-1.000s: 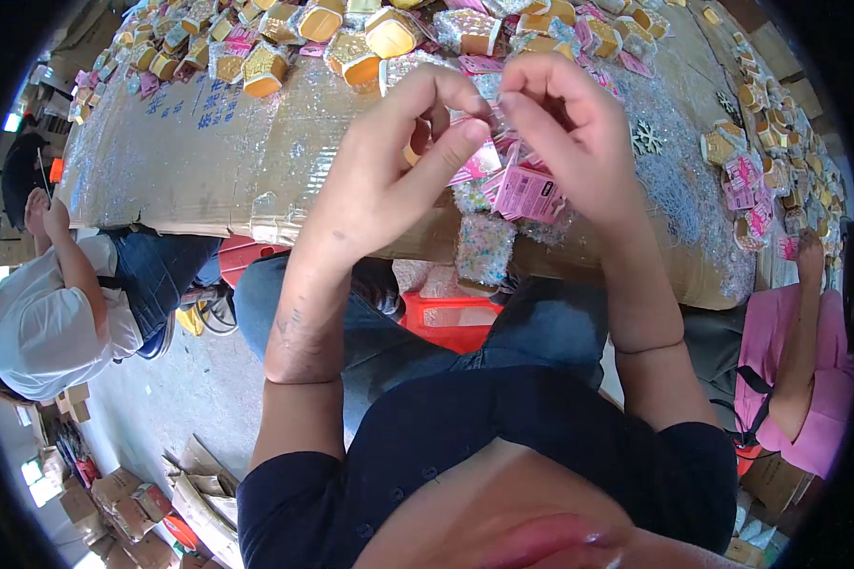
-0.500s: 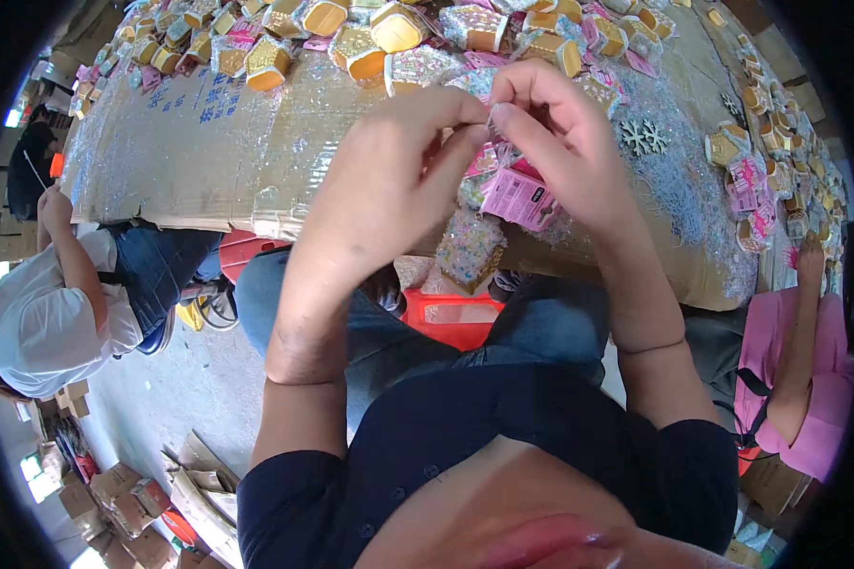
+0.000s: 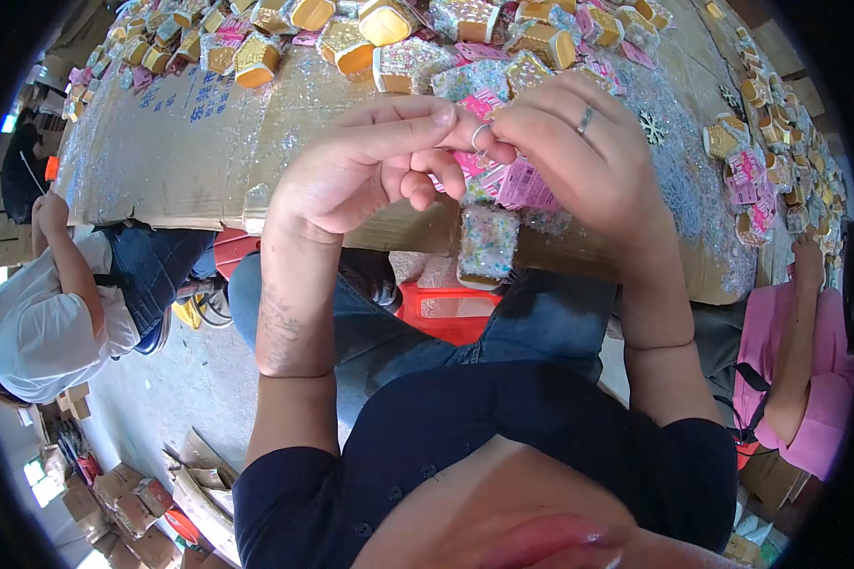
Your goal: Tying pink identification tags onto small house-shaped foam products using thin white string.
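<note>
My left hand (image 3: 375, 156) is turned partly palm up over the table's near edge, fingers curled. A thin pale string loop (image 3: 481, 138) passes around its index fingertip. My right hand (image 3: 588, 156), with a ring on one finger, pinches at the same loop from the right; its fingertips are partly hidden. Below the hands a small house-shaped ornament (image 3: 489, 239), covered in pale multicoloured glitter, is at the cardboard edge, seemingly hanging from the loop. Pink printed tags (image 3: 527, 185) show between the hands and the ornament.
Cardboard (image 3: 228, 142) strewn with glitter covers the table. Many similar house ornaments (image 3: 351, 45) are heaped at its far side and more (image 3: 778, 142) lie at the right. A person in white (image 3: 62, 303) sits at left, another in pink (image 3: 797, 370) at right. A red stool (image 3: 446, 313) shows below.
My left hand has rolled palm up and its pinch has loosened, with the loop now around its fingertip. My right hand has turned knuckles up. The ornament has swung slightly right and turned.
</note>
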`<move>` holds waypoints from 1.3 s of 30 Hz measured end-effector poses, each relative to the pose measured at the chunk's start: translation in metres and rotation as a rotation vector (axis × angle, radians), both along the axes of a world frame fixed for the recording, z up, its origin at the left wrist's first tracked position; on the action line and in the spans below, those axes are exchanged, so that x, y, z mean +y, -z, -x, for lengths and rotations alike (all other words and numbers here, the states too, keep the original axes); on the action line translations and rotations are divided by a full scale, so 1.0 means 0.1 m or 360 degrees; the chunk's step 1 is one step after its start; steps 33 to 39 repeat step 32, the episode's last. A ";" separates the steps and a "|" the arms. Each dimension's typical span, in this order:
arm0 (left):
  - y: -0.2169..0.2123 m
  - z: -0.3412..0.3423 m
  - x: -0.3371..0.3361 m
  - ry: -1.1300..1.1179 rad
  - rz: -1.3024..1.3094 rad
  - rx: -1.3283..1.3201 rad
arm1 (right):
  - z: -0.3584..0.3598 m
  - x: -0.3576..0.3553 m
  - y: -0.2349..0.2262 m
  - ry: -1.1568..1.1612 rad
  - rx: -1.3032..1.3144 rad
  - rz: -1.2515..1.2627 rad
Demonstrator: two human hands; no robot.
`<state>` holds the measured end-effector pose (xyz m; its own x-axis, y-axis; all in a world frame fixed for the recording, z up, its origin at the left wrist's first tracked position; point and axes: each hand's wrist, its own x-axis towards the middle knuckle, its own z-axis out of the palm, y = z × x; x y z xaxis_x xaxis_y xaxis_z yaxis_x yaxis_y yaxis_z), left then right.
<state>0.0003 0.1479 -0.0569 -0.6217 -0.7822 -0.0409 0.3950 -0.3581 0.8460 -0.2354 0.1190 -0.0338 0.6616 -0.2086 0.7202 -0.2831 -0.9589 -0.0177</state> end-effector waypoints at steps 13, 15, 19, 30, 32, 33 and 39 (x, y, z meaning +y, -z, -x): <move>0.03 0.17 0.15 -0.0733 0.0359 -0.0512 | -0.01 0.05 0.09 0.0175 -0.0213 -0.0558; 0.05 0.17 0.14 -0.0856 0.0411 -0.0399 | -0.02 0.07 0.10 0.0162 -0.0294 -0.0770; 0.04 -0.02 0.04 -0.0674 0.0235 0.0312 | -0.01 0.11 0.06 0.0184 -0.0490 -0.1166; -0.04 -0.06 0.08 -0.0952 0.0742 0.0286 | -0.13 0.08 -0.09 -0.0015 -0.0489 -0.1309; -0.13 -0.23 0.12 -0.1192 0.0968 -0.0336 | -0.26 -0.01 -0.21 -0.0215 -0.0646 -0.1546; -0.13 -0.23 0.12 -0.1192 0.0968 -0.0336 | -0.26 -0.01 -0.21 -0.0215 -0.0646 -0.1546; -0.13 -0.23 0.12 -0.1192 0.0968 -0.0336 | -0.26 -0.01 -0.21 -0.0215 -0.0646 -0.1546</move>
